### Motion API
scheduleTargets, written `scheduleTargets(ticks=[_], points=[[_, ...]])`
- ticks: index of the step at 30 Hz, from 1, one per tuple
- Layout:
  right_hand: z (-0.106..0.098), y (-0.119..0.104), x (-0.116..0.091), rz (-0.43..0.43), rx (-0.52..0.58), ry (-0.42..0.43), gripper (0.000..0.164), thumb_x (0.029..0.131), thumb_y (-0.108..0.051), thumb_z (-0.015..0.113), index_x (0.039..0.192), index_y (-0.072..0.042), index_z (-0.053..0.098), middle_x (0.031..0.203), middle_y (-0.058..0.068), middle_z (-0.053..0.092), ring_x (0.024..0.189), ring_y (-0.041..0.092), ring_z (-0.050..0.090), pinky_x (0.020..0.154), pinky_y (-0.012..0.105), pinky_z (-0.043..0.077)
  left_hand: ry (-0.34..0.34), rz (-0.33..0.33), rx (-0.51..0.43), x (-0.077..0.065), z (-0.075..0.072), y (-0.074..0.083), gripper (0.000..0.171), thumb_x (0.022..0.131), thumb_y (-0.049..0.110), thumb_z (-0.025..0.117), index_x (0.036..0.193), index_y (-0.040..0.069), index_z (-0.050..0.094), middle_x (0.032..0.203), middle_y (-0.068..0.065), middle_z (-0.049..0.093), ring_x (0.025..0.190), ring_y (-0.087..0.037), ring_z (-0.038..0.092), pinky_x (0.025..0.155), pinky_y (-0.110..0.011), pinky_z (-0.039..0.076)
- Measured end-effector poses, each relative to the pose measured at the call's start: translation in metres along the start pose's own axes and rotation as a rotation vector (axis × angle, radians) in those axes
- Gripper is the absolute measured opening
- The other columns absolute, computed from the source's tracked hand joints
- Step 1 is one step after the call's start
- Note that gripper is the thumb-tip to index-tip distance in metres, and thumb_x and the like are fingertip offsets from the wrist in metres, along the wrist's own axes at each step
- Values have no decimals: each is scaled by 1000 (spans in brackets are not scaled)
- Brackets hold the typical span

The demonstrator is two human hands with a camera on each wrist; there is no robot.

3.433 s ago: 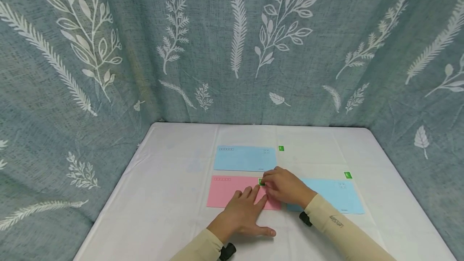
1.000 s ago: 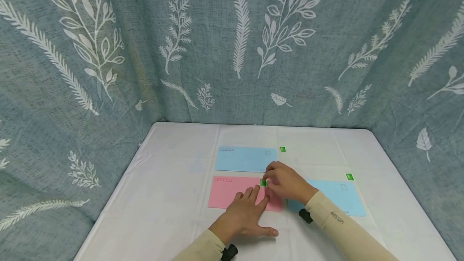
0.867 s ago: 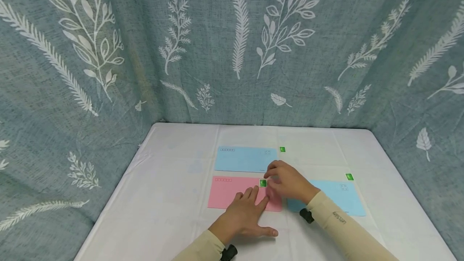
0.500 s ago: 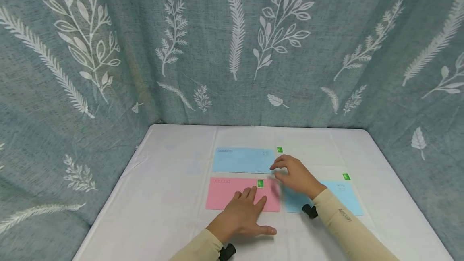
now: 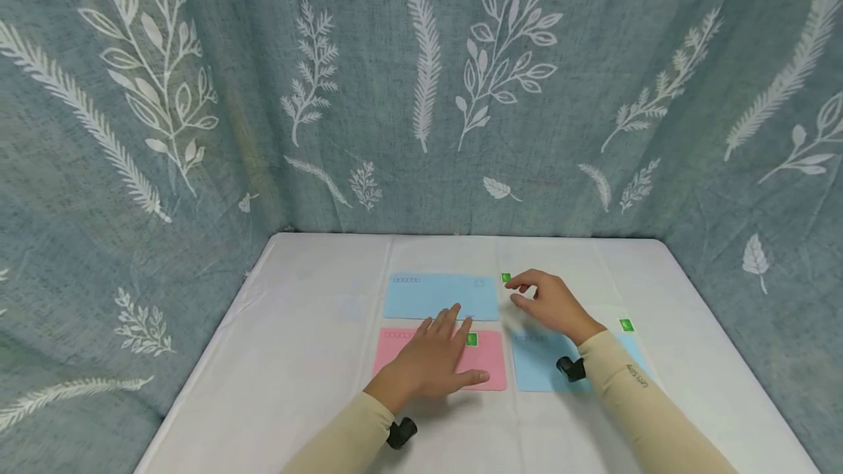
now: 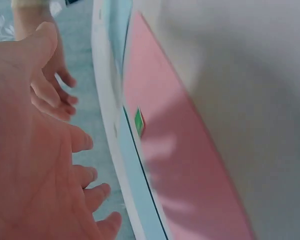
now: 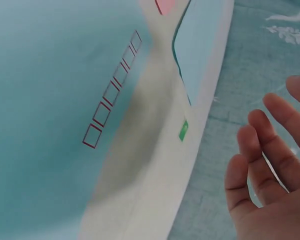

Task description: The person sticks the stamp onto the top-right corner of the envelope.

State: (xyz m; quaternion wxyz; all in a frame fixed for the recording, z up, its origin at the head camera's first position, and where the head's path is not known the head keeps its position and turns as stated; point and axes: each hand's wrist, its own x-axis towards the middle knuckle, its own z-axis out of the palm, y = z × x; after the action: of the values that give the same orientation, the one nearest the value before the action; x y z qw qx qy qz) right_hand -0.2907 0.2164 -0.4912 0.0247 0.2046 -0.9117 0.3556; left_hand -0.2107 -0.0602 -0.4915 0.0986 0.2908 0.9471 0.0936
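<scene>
My left hand (image 5: 431,360) hovers palm down over the pink envelope (image 5: 490,364), fingers spread and holding nothing; the left wrist view shows its shadow on the paper. A green stamp (image 5: 471,340) sits at that envelope's upper right corner. In the head view, my left fingertips overlap the near edge of the far blue envelope (image 5: 428,295). My right hand (image 5: 549,302) is raised with loosely bent fingers and nothing between them. Its fingertips are close to a loose green stamp (image 5: 506,277) beside the far blue envelope, also seen in the right wrist view as a small green stamp (image 7: 183,130).
Another blue envelope (image 5: 540,368) lies at the right, partly under my right forearm, its printed boxes visible in the right wrist view. Beyond its top edge is one more green stamp (image 5: 626,325). A white cloth covers the table (image 5: 316,328); a patterned curtain (image 5: 369,93) hangs behind.
My right hand has left the stamp on the pink envelope and moved up and right toward the far loose stamp. My left hand has lifted from the pink envelope and shifted slightly forward.
</scene>
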Motion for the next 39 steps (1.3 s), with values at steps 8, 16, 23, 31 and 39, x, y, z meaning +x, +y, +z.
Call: scheduleTargets(ticks=[8, 16, 23, 31, 39], points=[[-1, 6, 6, 51, 14, 45, 23, 105, -10, 73, 125, -1, 79, 122, 9, 75, 106, 27, 67, 90, 47, 55, -46, -34, 7, 34, -2, -20, 95, 107, 73, 44, 172, 6, 27, 180, -14, 16, 165, -32, 19, 130, -49, 20], [-3, 20, 24, 133, 77, 61, 21, 107, -15, 71, 123, -3, 80, 120, 11, 77, 109, 32, 71, 93, 52, 58, -103, -83, -6, 60, 2, -35, 91, 110, 73, 32, 174, 10, 23, 181, -12, 10, 166, -30, 11, 132, -47, 14], [-7, 35, 46, 273, 111, 29, 23, 108, -16, 70, 124, -2, 79, 124, 13, 76, 115, 35, 69, 96, 52, 57, -112, -95, -30, 68, 5, -36, 89, 110, 72, 33, 174, 11, 22, 181, -11, 10, 166, -30, 11, 132, -47, 14], [0, 45, 68, 322, 104, -15, 22, 108, -15, 69, 120, 0, 80, 121, 16, 76, 112, 34, 69, 97, 52, 55, -100, -88, -24, 66, 9, -35, 92, 108, 75, 36, 174, 11, 26, 180, -10, 16, 165, -29, 15, 131, -46, 16], [11, 55, 76, 353, 73, -31, 14, 104, -12, 72, 108, -2, 81, 105, 12, 74, 94, 28, 65, 85, 47, 55, -95, -87, -19, 65, 10, -34, 92, 108, 76, 36, 174, 12, 27, 180, -9, 16, 166, -28, 15, 131, -45, 17]])
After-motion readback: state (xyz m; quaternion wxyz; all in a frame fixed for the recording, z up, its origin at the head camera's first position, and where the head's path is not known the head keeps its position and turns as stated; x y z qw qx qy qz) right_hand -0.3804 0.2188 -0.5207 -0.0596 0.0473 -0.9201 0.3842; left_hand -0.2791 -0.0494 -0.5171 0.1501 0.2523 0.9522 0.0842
